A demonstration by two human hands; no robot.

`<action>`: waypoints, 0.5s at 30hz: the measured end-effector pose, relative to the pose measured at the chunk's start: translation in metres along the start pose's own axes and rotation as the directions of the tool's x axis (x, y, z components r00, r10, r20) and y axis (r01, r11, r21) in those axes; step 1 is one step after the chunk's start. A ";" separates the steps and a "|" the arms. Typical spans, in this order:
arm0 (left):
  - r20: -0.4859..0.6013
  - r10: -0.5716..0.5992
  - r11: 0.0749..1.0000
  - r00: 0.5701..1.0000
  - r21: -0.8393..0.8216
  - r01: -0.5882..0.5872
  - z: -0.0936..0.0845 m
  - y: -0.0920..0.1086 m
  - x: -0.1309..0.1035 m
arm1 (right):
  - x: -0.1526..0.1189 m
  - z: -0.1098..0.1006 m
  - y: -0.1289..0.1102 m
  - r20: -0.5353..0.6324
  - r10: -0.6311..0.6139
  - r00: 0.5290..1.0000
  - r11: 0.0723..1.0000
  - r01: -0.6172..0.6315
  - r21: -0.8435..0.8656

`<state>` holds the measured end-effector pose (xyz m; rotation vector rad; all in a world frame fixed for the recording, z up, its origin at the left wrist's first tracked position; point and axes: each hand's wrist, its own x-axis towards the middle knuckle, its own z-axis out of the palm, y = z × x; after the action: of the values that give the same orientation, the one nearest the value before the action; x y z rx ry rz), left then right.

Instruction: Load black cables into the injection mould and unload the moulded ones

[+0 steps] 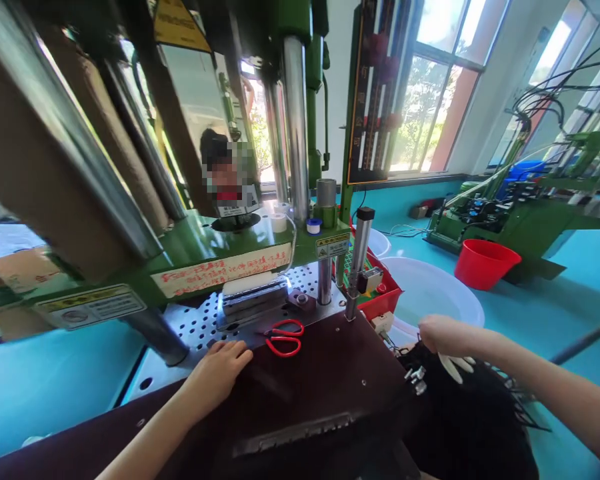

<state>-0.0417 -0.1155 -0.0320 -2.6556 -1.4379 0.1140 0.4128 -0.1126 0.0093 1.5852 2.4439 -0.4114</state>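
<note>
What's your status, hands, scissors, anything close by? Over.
Left hand resting on dark tabletop. Right hand curled by white glove, grip unclear. Red-handled scissors close beside left hand.

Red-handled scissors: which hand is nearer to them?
The left hand, over the dark tabletop just left of the scissors; the right hand is farther off, beyond the tabletop's right edge.

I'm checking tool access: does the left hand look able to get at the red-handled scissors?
Probably yes: the left hand lies close to the red-handled scissors on the dark tabletop, and nothing visible stands between them.
</note>
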 end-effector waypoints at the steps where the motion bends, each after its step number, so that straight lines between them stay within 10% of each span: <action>1: 0.007 0.028 0.999 1.000 0.023 -0.028 -0.001 -0.001 0.001 | -0.001 -0.006 -0.010 -0.038 -0.022 0.999 1.000 0.023 0.015; 4: 0.036 0.062 0.997 0.997 0.050 -0.064 -0.008 -0.006 -0.002 | 0.008 -0.016 -0.064 -0.257 -0.222 0.941 0.953 0.265 0.148; 10: 0.005 -0.211 0.977 0.977 0.004 0.211 -0.029 -0.029 -0.068 | 0.082 0.017 -0.190 -0.618 -0.417 0.666 0.617 0.707 0.346; 15: -0.158 -0.413 0.907 0.897 -0.166 0.388 -0.039 -0.058 -0.146 | 0.190 0.039 -0.275 -0.619 -0.276 0.735 0.634 0.623 0.458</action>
<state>-0.1644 -0.2089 0.0159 -2.3155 -1.9413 -0.2731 0.0851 -0.0686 -0.0531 1.3090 3.4106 -1.1894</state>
